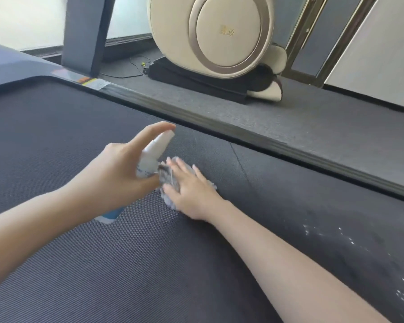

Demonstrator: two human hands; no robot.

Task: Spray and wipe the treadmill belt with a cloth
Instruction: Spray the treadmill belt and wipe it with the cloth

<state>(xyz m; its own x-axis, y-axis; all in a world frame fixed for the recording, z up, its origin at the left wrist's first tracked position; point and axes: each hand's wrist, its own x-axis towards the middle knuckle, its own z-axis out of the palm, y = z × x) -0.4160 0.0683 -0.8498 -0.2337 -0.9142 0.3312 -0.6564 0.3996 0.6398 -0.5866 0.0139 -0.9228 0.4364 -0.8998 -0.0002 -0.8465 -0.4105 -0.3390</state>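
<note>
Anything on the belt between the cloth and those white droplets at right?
Nothing visible. The right hand presses the cloth on the treadmill belt, and only bare belt lies between it and the droplets. The left hand holds the spray bottle on the other side.

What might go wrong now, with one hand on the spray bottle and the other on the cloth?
The left hand holds the spray bottle close beside the right hand and cloth, so spray may wet the fingers, not the belt.
The nozzle points toward the side rail; mist may land there.
The white specks lie far from the cloth and may be missed.
</note>
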